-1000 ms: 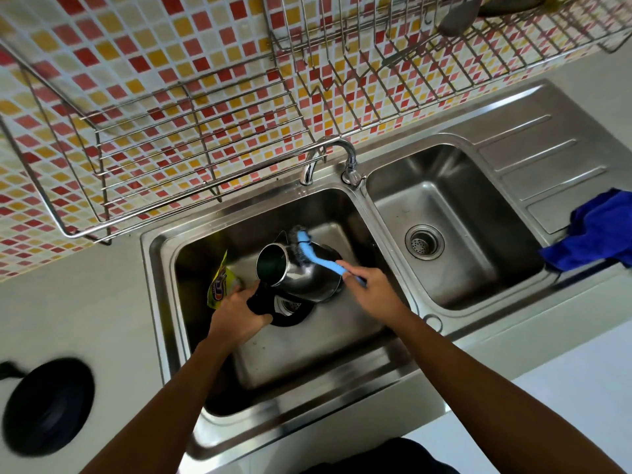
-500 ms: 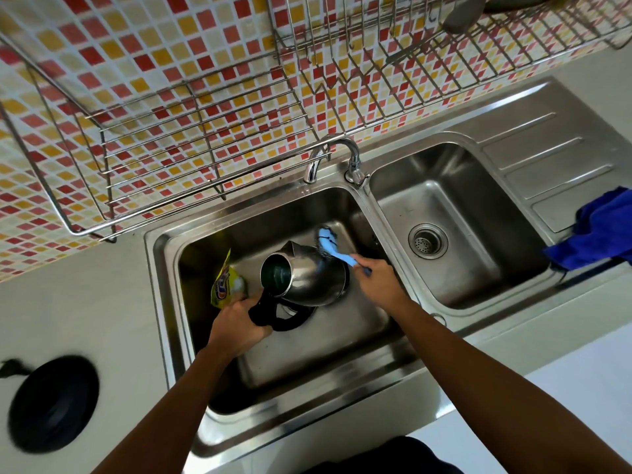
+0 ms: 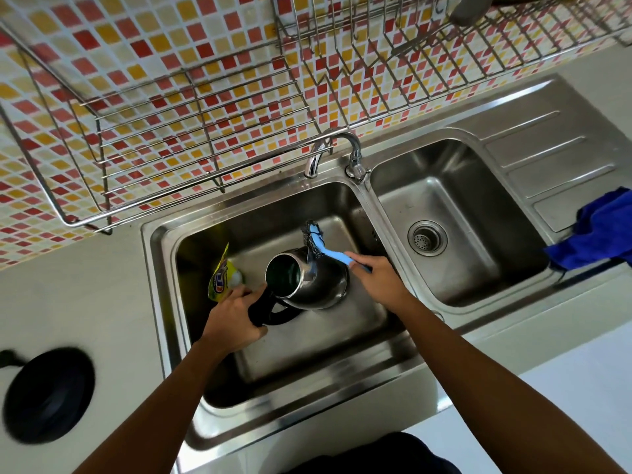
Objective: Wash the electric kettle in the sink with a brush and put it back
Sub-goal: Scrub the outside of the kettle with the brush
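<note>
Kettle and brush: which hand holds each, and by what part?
Left hand holds the kettle by its black handle; right hand holds the blue brush by its handle end.

Steel double sink set in pale counter; black round base left, blue cloth on drainboard.

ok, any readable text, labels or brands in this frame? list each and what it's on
Yellow pouch in the left basin: a red and blue logo, too blurred to read.
Kettle, brush, faucet, blue cloth, black disc on the counter: no markings visible.
So nothing can be quoted from this frame.
</note>
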Available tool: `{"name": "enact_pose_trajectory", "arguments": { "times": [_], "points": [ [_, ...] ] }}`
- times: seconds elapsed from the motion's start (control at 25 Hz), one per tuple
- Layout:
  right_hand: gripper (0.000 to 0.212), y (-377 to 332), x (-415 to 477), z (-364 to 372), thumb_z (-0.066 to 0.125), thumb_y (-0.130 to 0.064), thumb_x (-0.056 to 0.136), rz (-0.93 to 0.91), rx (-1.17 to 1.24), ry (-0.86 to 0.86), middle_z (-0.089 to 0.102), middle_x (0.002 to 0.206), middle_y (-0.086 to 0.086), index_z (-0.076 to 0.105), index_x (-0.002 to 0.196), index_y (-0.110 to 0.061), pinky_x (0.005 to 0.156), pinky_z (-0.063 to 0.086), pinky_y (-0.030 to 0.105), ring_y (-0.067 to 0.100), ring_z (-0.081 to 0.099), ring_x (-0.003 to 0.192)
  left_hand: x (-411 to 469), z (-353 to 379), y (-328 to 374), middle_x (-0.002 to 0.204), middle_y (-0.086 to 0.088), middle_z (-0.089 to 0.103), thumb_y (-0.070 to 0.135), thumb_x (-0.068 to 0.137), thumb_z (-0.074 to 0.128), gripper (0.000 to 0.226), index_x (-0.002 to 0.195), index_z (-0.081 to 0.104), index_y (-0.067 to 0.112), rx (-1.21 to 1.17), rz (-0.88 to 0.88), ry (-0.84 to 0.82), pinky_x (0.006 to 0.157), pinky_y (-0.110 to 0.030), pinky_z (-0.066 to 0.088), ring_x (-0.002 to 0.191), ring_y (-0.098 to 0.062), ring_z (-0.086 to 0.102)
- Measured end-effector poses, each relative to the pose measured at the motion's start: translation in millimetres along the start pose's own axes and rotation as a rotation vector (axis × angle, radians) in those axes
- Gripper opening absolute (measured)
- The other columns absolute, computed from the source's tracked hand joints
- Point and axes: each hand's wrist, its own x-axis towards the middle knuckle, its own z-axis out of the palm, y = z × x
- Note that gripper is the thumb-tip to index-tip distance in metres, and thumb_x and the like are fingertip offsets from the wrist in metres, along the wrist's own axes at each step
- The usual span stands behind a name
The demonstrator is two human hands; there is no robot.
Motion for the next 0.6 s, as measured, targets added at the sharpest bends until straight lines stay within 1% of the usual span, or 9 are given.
{"name": "enact_pose_trajectory", "arguments": {
  "times": [0.08, 0.16, 0.24, 0.32, 0.36, 0.4, 0.48, 0.52, 0.6],
  "points": [
    [0.032, 10, 5, 0, 0.059, -0.016, 0.094, 0.057, -0.031, 0.087, 0.070, 0.117, 0.004, 0.065, 0.126, -0.011, 0.090, 0.046, 0.019, 0.014, 0.065, 0.106, -1, 0, -4, 0.140, -0.005, 0.046, 0.054, 0.062, 0.067, 0.100, 0.154, 0.033, 0.038, 0.001, -0.011, -0.027, 0.103, -0.047, 0.047, 0.130, -0.033, 0.044],
    [0.033, 13, 8, 1, 0.058, -0.017, 0.094, 0.130, -0.108, 0.151, 0.070, 0.118, 0.010, 0.066, 0.125, -0.010, 0.092, 0.049, 0.025, 0.021, 0.066, 0.106, 2, -1, -1, 0.137, -0.005, 0.048, 0.057, 0.060, 0.064, 0.099, 0.153, 0.035, 0.038, 0.000, -0.005, -0.010, 0.104, -0.047, 0.046, 0.129, -0.033, 0.046],
    [0.033, 9, 4, 2, 0.057, -0.017, 0.095, 0.100, -0.071, 0.114, 0.072, 0.111, 0.006, 0.065, 0.126, -0.012, 0.084, 0.050, 0.022, 0.012, 0.067, 0.094, 4, -1, 2, 0.133, -0.006, 0.050, 0.058, 0.058, 0.061, 0.099, 0.152, 0.039, 0.037, -0.017, 0.002, 0.005, 0.104, -0.047, 0.046, 0.125, -0.033, 0.050],
    [0.032, 10, -4, 3, 0.058, -0.016, 0.096, 0.054, 0.005, 0.053, 0.069, 0.091, -0.010, 0.064, 0.128, -0.013, 0.071, 0.044, 0.012, -0.003, 0.058, 0.074, 3, -1, -1, 0.137, -0.007, 0.049, 0.054, 0.058, 0.065, 0.099, 0.152, 0.039, 0.036, -0.082, -0.032, 0.003, 0.103, -0.048, 0.047, 0.127, -0.034, 0.049],
    [0.032, 15, -7, 3, 0.058, -0.017, 0.096, 0.056, 0.027, 0.060, 0.066, 0.086, -0.013, 0.064, 0.128, -0.014, 0.066, 0.041, 0.010, -0.005, 0.055, 0.068, 3, -1, -2, 0.141, -0.008, 0.048, 0.054, 0.058, 0.066, 0.100, 0.152, 0.039, 0.036, -0.114, -0.052, 0.003, 0.104, -0.048, 0.046, 0.129, -0.034, 0.049],
    [0.032, 24, -10, 4, 0.059, -0.019, 0.096, 0.081, 0.039, 0.104, 0.069, 0.088, -0.010, 0.065, 0.127, -0.014, 0.066, 0.043, 0.012, -0.003, 0.055, 0.068, 2, -1, -2, 0.142, -0.009, 0.048, 0.055, 0.057, 0.066, 0.100, 0.152, 0.040, 0.036, -0.138, -0.066, 0.005, 0.104, -0.049, 0.046, 0.129, -0.034, 0.049],
    [0.032, 34, -19, 11, 0.060, -0.020, 0.095, 0.123, 0.017, 0.216, 0.074, 0.101, 0.002, 0.065, 0.126, -0.015, 0.074, 0.050, 0.021, 0.006, 0.063, 0.078, 4, -1, 1, 0.137, -0.009, 0.051, 0.059, 0.053, 0.063, 0.101, 0.150, 0.043, 0.036, -0.165, -0.061, 0.016, 0.101, -0.047, 0.049, 0.125, -0.033, 0.052],
    [0.032, 32, -25, 15, 0.059, -0.018, 0.095, 0.101, 0.046, 0.227, 0.073, 0.099, 0.002, 0.065, 0.126, -0.014, 0.075, 0.051, 0.021, 0.005, 0.064, 0.078, 5, -2, 6, 0.133, -0.008, 0.052, 0.059, 0.052, 0.062, 0.101, 0.149, 0.045, 0.036, -0.181, -0.059, 0.022, 0.100, -0.047, 0.050, 0.122, -0.032, 0.054],
    [0.033, 23, -33, 24, 0.058, -0.011, 0.096, -0.008, 0.085, 0.149, 0.068, 0.086, -0.008, 0.061, 0.129, -0.014, 0.068, 0.045, 0.010, -0.005, 0.060, 0.067, 8, -8, 13, 0.130, -0.008, 0.054, 0.053, 0.053, 0.066, 0.096, 0.146, 0.049, 0.036, -0.251, -0.085, 0.038, 0.098, -0.046, 0.050, 0.120, -0.031, 0.056]
  ]
}}
